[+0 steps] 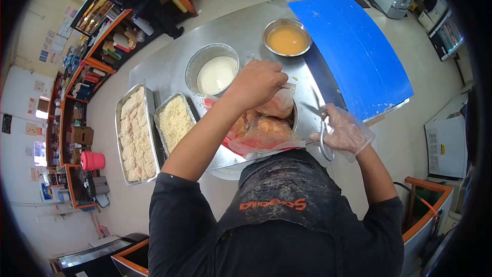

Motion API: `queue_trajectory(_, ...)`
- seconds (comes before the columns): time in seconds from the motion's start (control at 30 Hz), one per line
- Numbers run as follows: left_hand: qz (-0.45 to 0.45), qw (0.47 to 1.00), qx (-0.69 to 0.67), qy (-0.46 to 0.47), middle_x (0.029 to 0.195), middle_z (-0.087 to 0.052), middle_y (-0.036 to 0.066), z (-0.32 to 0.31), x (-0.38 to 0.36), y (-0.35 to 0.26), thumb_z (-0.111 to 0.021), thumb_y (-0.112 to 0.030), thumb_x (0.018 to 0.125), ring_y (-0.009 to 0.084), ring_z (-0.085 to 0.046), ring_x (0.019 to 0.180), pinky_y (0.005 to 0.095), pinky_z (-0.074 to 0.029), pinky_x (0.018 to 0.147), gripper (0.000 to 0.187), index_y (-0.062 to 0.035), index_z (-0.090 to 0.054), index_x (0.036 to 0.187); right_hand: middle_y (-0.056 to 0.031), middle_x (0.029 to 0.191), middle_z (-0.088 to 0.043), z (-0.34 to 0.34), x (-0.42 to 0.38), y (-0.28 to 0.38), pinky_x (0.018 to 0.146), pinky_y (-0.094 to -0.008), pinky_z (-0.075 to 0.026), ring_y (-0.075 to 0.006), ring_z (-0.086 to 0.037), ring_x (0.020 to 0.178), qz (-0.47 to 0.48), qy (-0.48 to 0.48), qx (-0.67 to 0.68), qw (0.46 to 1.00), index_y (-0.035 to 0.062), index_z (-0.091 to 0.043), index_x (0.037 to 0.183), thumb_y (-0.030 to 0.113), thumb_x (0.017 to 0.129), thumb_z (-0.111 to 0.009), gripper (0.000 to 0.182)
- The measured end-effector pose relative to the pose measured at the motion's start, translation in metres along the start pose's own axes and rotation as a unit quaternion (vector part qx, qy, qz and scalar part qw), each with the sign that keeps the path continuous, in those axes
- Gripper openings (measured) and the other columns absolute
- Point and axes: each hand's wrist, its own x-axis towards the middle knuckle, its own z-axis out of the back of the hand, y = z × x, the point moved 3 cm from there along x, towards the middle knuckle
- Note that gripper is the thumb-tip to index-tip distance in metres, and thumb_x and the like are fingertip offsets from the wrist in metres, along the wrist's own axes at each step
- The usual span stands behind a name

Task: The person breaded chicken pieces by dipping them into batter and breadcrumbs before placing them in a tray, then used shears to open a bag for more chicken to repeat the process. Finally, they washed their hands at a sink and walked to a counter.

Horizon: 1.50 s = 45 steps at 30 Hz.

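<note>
My bare left hand (259, 83) is closed at the upper edge of a clear plastic bag (256, 141), its fingertips partly hidden. Pieces of raw marinated meat (272, 124) show in the bag, which has red-printed parts and lies in a round metal bowl (295, 118), mostly covered. To the right of the bowl, my right hand (344, 131) wears a clear plastic glove and grips a pair of scissors (326, 143) by the handles. The blades point up and left, toward the bag, apart from my left hand.
On the metal table (169, 61) stand a pot of white batter (218, 74), a bowl of orange liquid (287, 40), a tray of crumbs (175, 120) and a long tray of breaded pieces (136, 136). A blue board (353, 51) lies at right. A person (136, 0) stands beyond.
</note>
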Motion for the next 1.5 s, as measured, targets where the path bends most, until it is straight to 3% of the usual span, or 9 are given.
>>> queue_trajectory(0.23,0.027,0.999,0.031,0.032,0.089,-0.061,0.006,0.002,0.010,0.000,-0.067,-0.016,0.084,0.0281,-0.063,0.091,0.0426,-0.049,0.078,0.008,-0.0119,-0.072,0.088,-0.0293,0.097,-0.067,0.011,0.048,0.045,0.079,-0.0507,-0.053,-0.0441,-0.067,0.093,0.048,0.106,-0.110,0.987,-0.0020,-0.062,0.113,0.056,0.079,-0.074,0.069)
queue_trajectory(0.37,0.008,1.000,0.006,0.021,0.088,-0.060,0.008,-0.001,0.008,0.000,-0.066,-0.013,0.082,0.0298,-0.062,0.089,0.0432,-0.049,0.077,0.006,-0.0093,-0.070,0.086,-0.0271,0.085,-0.068,0.008,0.065,0.045,0.075,-0.0502,-0.053,-0.0431,-0.069,0.084,0.047,0.097,-0.105,0.989,-0.0031,-0.064,0.098,0.060,0.077,-0.075,0.068)
queue_trajectory(0.6,-0.009,0.999,-0.041,-0.016,0.086,-0.058,0.011,-0.001,0.006,-0.012,-0.065,-0.011,0.082,0.0323,-0.061,0.086,0.0445,-0.049,0.074,0.005,-0.0058,-0.064,0.081,-0.0250,0.086,-0.068,0.016,0.066,0.057,0.075,-0.0491,-0.054,-0.0403,-0.069,0.084,0.083,0.094,-0.182,0.975,-0.0032,-0.062,0.100,0.067,0.074,-0.073,0.076)
queue_trajectory(0.73,0.090,0.995,-0.004,0.031,0.091,-0.062,0.008,0.001,0.004,-0.002,-0.063,-0.018,0.088,0.0303,-0.065,0.089,0.0441,-0.052,0.075,0.010,-0.0110,-0.069,0.088,-0.0198,0.105,-0.068,0.031,0.046,0.074,0.088,-0.0427,-0.053,-0.0342,-0.068,0.100,0.024,0.123,-0.272,0.954,-0.0053,-0.057,0.113,0.067,0.077,-0.072,0.082)
queue_trajectory(0.97,0.026,0.999,0.016,0.023,0.089,-0.059,0.009,0.004,0.007,0.005,-0.065,-0.020,0.089,0.0304,-0.063,0.087,0.0441,-0.051,0.072,0.010,-0.0103,-0.064,0.088,-0.0240,0.094,-0.068,0.050,0.011,0.086,0.081,-0.0464,-0.054,-0.0397,-0.068,0.093,-0.104,0.118,-0.196,0.968,-0.0057,-0.058,0.111,0.064,0.072,-0.078,0.082)
queue_trajectory(1.17,0.001,0.998,0.003,0.062,0.094,-0.060,0.008,0.004,0.016,-0.007,-0.065,-0.022,0.089,0.0302,-0.063,0.090,0.0443,-0.051,0.074,0.011,-0.0101,-0.065,0.089,-0.0263,0.096,-0.070,0.022,0.051,0.095,0.080,-0.0469,-0.055,-0.0396,-0.069,0.090,0.006,0.095,-0.179,0.979,-0.0049,-0.062,0.111,0.068,0.076,-0.071,0.082)
queue_trajectory(1.27,0.016,0.997,-0.042,0.063,0.092,-0.062,0.009,-0.003,0.023,-0.010,-0.064,-0.024,0.091,0.0322,-0.063,0.089,0.0448,-0.051,0.074,0.015,-0.0085,-0.065,0.088,-0.0254,0.092,-0.070,-0.030,0.092,0.059,0.079,-0.0471,-0.056,-0.0383,-0.070,0.087,0.117,0.074,-0.184,0.973,-0.0035,-0.064,0.110,0.069,0.079,-0.066,0.079)
queue_trajectory(1.47,0.109,0.977,-0.183,0.021,0.078,-0.063,0.019,-0.011,0.042,0.004,-0.064,-0.030,0.095,0.0377,-0.061,0.074,0.0441,-0.048,0.067,0.031,-0.0027,-0.066,0.083,-0.0193,0.084,-0.072,-0.028,0.091,0.090,0.074,-0.0480,-0.056,-0.0353,-0.071,0.082,0.066,0.058,-0.250,0.964,0.0008,-0.068,0.103,0.065,0.081,-0.066,0.068)
queue_trajectory(1.5,0.109,0.975,-0.191,0.023,0.077,-0.063,0.020,-0.016,0.047,0.003,-0.064,-0.032,0.095,0.0380,-0.060,0.073,0.0440,-0.047,0.066,0.032,-0.0022,-0.066,0.083,-0.0194,0.085,-0.072,-0.029,0.094,0.094,0.073,-0.0467,-0.056,-0.0351,-0.071,0.081,0.064,0.065,-0.263,0.961,0.0008,-0.068,0.101,0.055,0.083,-0.067,0.057)
